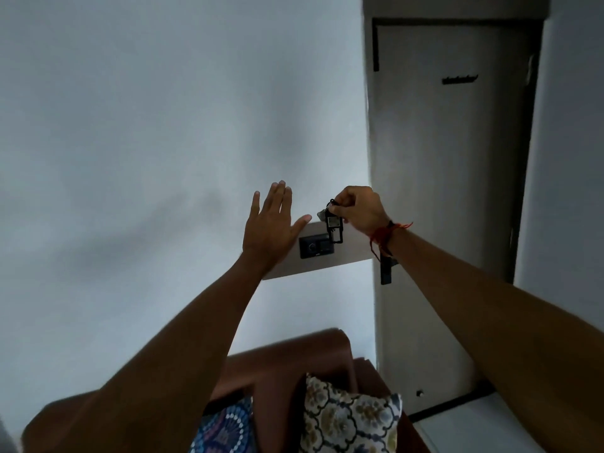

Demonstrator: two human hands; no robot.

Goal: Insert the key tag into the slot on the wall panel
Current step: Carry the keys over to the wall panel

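A pale wall panel (330, 261) carries a dark switch plate (315, 245) with a round knob. My right hand (359, 209) pinches a black key tag (335, 228) with a ring and keys at its top; the tag hangs upright against the panel just right of the switch plate. Whether its lower end sits inside a slot I cannot tell. My left hand (273, 223) lies flat on the wall with fingers spread, its thumb touching the panel's top left edge. A red thread band circles my right wrist.
A white door (457, 191) stands to the right of the panel, with a dark handle (385, 271) behind my right forearm. Below are a brown sofa back (287, 361) and two patterned cushions (346, 420). The room is dim.
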